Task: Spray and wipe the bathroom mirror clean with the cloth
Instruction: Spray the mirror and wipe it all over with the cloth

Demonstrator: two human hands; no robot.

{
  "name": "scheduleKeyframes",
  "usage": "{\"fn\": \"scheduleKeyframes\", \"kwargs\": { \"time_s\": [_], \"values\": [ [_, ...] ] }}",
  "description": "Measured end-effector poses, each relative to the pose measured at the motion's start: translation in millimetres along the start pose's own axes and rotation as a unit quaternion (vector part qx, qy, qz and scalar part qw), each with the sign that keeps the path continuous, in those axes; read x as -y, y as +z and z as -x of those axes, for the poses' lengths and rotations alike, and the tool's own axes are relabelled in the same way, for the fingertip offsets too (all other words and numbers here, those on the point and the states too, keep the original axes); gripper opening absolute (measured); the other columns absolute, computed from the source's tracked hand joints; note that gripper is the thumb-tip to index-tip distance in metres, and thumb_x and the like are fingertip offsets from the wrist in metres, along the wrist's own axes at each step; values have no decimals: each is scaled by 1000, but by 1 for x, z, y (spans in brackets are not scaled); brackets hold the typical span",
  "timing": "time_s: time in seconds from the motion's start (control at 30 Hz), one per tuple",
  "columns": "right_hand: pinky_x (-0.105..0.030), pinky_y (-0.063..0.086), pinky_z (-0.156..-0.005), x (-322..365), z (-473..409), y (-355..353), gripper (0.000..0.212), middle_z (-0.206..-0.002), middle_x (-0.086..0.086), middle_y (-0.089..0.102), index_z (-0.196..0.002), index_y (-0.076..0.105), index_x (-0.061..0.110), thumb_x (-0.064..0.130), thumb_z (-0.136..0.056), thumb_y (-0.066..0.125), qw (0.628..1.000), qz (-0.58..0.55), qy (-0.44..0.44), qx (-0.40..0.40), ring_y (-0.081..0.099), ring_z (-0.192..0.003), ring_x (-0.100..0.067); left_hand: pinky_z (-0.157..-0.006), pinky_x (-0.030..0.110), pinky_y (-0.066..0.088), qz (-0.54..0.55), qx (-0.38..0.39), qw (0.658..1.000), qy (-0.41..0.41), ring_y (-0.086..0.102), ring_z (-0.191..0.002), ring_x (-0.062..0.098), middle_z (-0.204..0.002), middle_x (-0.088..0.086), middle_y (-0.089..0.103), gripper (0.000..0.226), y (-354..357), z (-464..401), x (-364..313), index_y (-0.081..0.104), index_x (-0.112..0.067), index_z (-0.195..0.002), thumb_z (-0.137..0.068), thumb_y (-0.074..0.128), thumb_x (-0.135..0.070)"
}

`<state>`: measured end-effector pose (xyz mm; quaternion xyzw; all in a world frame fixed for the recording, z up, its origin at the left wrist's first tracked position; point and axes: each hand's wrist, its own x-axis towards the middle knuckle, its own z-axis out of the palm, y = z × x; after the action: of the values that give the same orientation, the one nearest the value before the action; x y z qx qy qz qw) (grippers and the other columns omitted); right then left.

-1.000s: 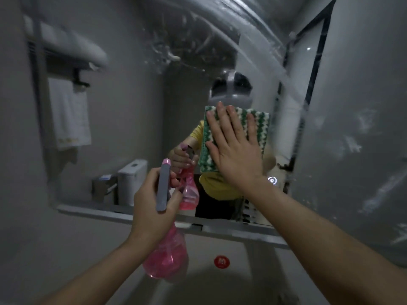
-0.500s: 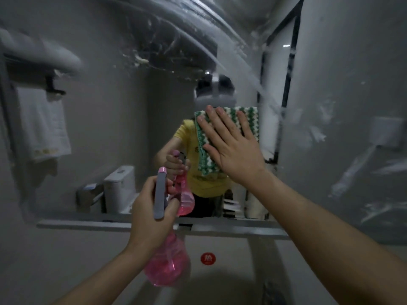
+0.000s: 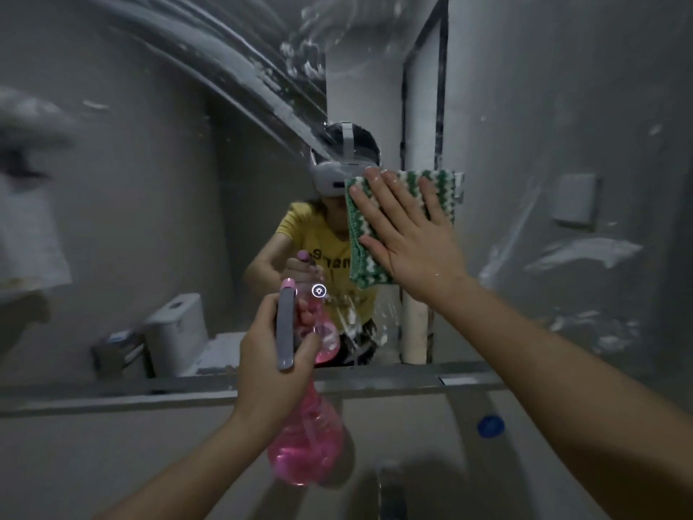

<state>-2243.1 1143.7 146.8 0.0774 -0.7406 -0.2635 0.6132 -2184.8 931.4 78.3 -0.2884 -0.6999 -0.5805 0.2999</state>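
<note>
We wipe one big mirror (image 3: 157, 204) with one cloth and hold one bottle.

The mirror has white wet streaks across its top and right side. Our right hand (image 3: 408, 234) lies flat, fingers straight and spread, pressing the green and white cloth (image 3: 365, 270) on the glass. Our left hand (image 3: 272, 354) is curled tight around the pink spray bottle (image 3: 305, 437), just under the mirror. One small blue cap (image 3: 490, 425) sits on the counter (image 3: 112, 444).
</note>
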Motion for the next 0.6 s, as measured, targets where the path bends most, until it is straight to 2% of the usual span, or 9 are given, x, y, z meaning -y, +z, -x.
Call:
{"fn": "scheduleKeyframes", "kwargs": {
  "time_s": [0.07, 0.17, 0.3, 0.43, 0.6],
  "values": [
    [-47, 14, -115, -7, 6, 0, 53, -156, -5, 23, -151, 23, 20, 44, -103, 24, 1000, -4, 5, 3, 17, -144, -17, -57, 11, 44, 7, 11, 1000, 3, 52, -65, 11, -69, 3, 52, 20, 5, 2, -3, 52, -17, -86, -78, 61, -2],
    [-47, 13, -116, -18, 19, -1, 54, -157, -5, 20, -151, 20, 20, 44, -103, 25, 1000, -6, 15, 7, 15, -144, -17, -59, 15, 46, 9, 16, 1000, 5, 51, -72, 23, -73, 10, 54, 32, 11, 4, -3, 52, -20, -87, -79, 61, 9],
    [-47, 12, -117, -26, 31, -4, 55, -158, -5, 17, -152, 17, 20, 45, -103, 23, 999, -2, 28, 26, 13, -145, -18, -60, 18, 47, 11, 9, 1000, -13, 53, -71, 23, -73, 8, 56, 19, 11, 7, 0, 52, -19, -86, -77, 63, -7],
    [-48, 10, -117, -22, 30, -6, 56, -158, -6, 15, -152, 14, 18, 45, -103, 18, 998, 0, 35, 43, 10, -145, -19, -61, 13, 47, 18, 6, 999, -29, 55, -71, 14, -73, 1, 57, 28, 1, 10, 1, 52, -20, -84, -79, 64, 4],
    [-48, 3, -116, -5, 21, -5, 58, -157, -7, 4, -151, 5, 16, 47, -102, 9, 997, -24, 65, 47, 3, -145, -20, -62, 15, 47, 12, -9, 1000, -24, 54, -74, 17, -75, 6, 58, 28, -24, 9, 9, 53, -17, -85, -79, 61, 9]
  ]
}}
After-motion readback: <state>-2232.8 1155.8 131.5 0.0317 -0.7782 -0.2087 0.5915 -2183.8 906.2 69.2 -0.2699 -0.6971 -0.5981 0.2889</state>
